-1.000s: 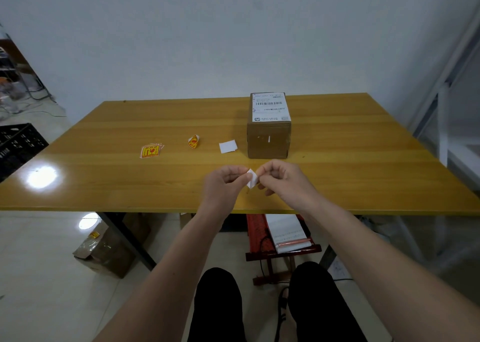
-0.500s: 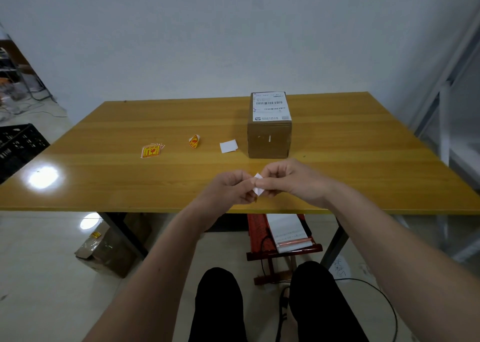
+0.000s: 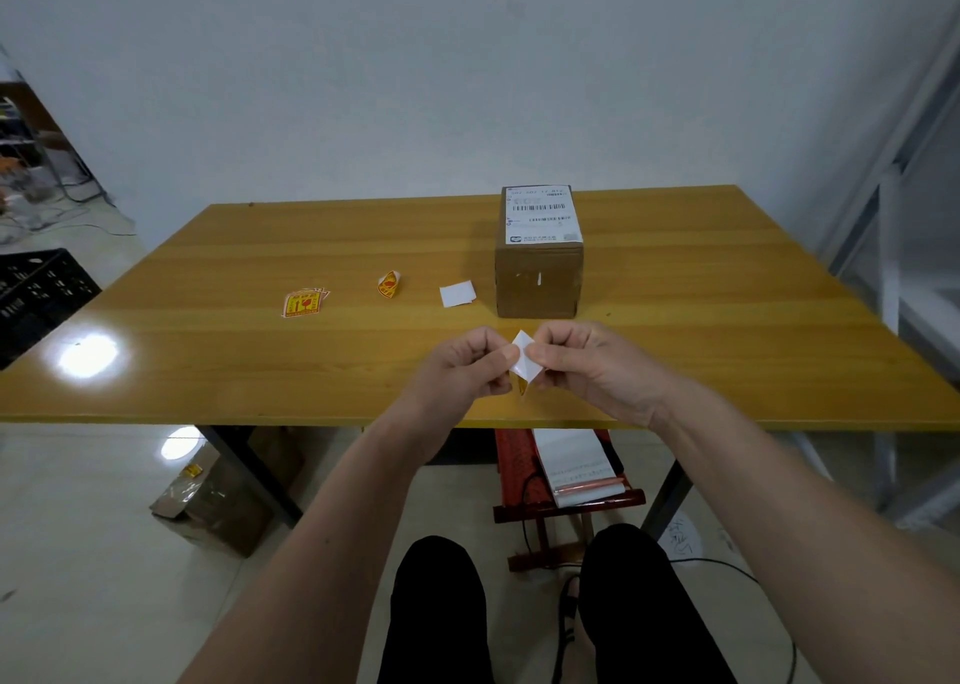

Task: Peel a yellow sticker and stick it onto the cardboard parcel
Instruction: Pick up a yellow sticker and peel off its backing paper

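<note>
Both hands meet over the table's near edge, just in front of the cardboard parcel [image 3: 538,281]. My left hand [image 3: 462,369] and my right hand [image 3: 592,366] pinch one small yellow sticker on its white backing [image 3: 523,355] between fingertips. The white backing faces me, and a yellow corner shows below it. The parcel stands upright with a white barcode label on top. A small stack of yellow stickers [image 3: 304,302] lies at the left of the table, and a curled yellow sticker [image 3: 389,284] lies nearer the middle.
A loose white backing paper [image 3: 457,294] lies left of the parcel on the wooden table [image 3: 727,320]. Under the table stand a cardboard box [image 3: 218,496] and a red stool with papers [image 3: 569,475]. A black crate [image 3: 36,294] sits at the left.
The hands have stayed together in front of the parcel; the white backing now stands out more between the fingertips, with a yellow corner showing beneath it.
</note>
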{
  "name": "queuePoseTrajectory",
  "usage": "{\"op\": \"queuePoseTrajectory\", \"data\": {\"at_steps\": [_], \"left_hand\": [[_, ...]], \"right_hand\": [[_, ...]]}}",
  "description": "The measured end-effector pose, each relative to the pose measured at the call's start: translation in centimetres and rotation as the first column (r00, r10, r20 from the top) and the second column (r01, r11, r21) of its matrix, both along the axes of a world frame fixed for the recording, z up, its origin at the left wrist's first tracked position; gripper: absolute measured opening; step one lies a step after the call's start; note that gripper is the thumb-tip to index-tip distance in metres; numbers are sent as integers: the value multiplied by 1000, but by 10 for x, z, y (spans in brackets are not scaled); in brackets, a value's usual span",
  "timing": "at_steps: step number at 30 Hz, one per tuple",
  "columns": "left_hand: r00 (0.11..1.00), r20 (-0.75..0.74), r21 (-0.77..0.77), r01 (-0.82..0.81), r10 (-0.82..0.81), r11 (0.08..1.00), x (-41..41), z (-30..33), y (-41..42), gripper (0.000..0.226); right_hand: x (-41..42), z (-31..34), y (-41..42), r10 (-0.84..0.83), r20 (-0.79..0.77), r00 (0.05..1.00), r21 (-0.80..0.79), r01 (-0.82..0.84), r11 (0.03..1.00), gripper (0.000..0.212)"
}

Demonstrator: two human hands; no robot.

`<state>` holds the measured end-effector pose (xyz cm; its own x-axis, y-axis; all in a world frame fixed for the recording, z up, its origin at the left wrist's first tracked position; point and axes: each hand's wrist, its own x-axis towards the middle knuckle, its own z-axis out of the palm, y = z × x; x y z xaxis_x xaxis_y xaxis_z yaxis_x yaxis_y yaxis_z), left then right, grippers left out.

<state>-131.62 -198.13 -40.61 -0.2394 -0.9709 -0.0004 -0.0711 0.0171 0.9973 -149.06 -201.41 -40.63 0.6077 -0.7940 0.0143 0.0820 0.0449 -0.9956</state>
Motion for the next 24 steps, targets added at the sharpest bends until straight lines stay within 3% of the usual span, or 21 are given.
{"op": "queuePoseTrajectory", "data": {"at_steps": [24], "left_hand": [[997,-26,1,-74,74,997,1,-8,1,24]], "right_hand": [[-5,-8,2,-85,-41,996,-98,81,992,21]]}}
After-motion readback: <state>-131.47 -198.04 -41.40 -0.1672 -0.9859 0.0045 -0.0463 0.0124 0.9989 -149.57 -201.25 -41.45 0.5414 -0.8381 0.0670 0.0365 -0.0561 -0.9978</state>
